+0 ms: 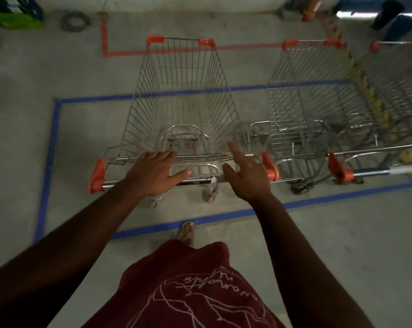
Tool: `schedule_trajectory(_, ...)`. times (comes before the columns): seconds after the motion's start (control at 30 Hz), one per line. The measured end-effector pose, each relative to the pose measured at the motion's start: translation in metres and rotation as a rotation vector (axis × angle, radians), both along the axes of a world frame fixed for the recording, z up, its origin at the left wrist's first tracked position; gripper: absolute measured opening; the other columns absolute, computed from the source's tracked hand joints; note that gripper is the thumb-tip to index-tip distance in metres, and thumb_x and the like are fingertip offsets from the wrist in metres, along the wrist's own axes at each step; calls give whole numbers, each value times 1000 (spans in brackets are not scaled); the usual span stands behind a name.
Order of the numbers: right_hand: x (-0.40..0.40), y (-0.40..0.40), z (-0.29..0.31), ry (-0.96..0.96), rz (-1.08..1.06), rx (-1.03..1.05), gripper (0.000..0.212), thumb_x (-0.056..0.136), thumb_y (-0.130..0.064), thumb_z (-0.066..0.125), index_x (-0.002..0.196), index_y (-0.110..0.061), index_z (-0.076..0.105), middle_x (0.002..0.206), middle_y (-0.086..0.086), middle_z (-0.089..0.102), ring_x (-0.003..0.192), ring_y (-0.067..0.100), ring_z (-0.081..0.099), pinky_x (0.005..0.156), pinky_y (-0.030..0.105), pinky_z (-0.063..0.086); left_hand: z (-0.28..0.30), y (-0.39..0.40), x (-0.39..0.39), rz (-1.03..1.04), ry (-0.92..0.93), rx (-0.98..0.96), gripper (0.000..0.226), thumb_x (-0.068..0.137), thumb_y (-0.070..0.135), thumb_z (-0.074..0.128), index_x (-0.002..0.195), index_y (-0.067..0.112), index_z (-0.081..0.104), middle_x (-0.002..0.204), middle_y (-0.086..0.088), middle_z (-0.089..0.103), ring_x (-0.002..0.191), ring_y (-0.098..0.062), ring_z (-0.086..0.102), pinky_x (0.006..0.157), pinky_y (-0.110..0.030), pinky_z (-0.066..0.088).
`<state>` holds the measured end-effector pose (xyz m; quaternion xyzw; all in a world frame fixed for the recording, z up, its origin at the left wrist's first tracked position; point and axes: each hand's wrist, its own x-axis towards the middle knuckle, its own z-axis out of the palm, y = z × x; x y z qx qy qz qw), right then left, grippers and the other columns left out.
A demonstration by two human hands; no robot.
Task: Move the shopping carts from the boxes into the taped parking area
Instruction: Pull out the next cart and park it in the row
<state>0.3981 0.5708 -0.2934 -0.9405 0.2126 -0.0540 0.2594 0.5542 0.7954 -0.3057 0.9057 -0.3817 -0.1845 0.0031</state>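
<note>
Hovering left hand, right hand fingers spread over cart | handle part-hidden | contact unclear

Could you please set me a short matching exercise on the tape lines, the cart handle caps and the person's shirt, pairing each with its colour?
Things:
1. Near tape outline
2. Far tape line
3. Handle cap on the cart
4. Shirt

Colours:
A. Maroon
B. Orange
C. Blue
D. Red

Pairs: 1-C, 2-D, 3-B, 4-A
</note>
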Motion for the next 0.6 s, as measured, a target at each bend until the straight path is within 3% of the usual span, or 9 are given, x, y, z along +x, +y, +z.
schedule_trajectory(0.1,2,-24,2,-81,-80,249,51,105,-29,59,154,-30,48,128,4,74,111,16,72,117,12,24,6,-34,4,-19,106,-36,112,78,92,8,161,19,24,169,-2,26,153,-22,28,124,-49,19)
schedule_trajectory(0.13,3,-31,1,-130,-82,318,47,104,-25,59,151,-26,53,134,-1,70,118,8,68,120,12,21,9,-50,3,-39,131,-39,112,80,93,13,163,18,20,170,-3,23,154,-22,26,126,-49,17)
schedule_trajectory(0.2,4,-40,0,-205,-60,407,44,102,-25,59,145,-24,59,141,-13,64,127,-1,61,127,33,24,12,-82,-4,-82,136,-15,114,81,96,21,164,17,15,171,-5,19,156,-23,22,126,-49,14)
schedule_trajectory(0.3,-6,-56,2,-289,-54,363,39,101,-23,59,139,-25,64,136,-17,66,130,5,60,130,34,10,7,-117,-14,-112,53,48,128,71,103,17,163,14,18,169,-9,23,153,-29,27,124,-51,18)
schedule_trajectory(0.4,-33,-84,8,-371,-30,274,33,102,-21,55,132,-21,68,134,-14,68,140,19,54,127,51,22,3,-130,-17,-72,6,64,133,66,107,9,162,16,22,167,-8,28,150,-29,32,122,-51,24)
schedule_trajectory(0.47,-48,-112,4,-409,-37,224,31,99,-17,57,127,-20,70,119,-9,74,120,18,66,114,60,37,7,-141,-23,-22,16,72,133,65,108,14,162,18,22,168,-7,27,151,-29,30,123,-51,23)
schedule_trajectory(0.53,-55,-138,-5,-416,-24,196,30,97,-15,59,125,-20,71,94,-6,70,90,15,65,94,58,49,14,-160,-34,56,40,84,136,62,109,20,162,17,23,167,-9,27,151,-30,30,123,-52,21)
schedule_trajectory(0.6,-57,-158,-12,-408,23,204,32,96,-13,61,126,-19,70,91,-2,68,88,20,63,85,54,52,19,-181,-48,127,48,95,139,60,110,24,161,15,24,167,-12,28,151,-31,30,124,-53,20)
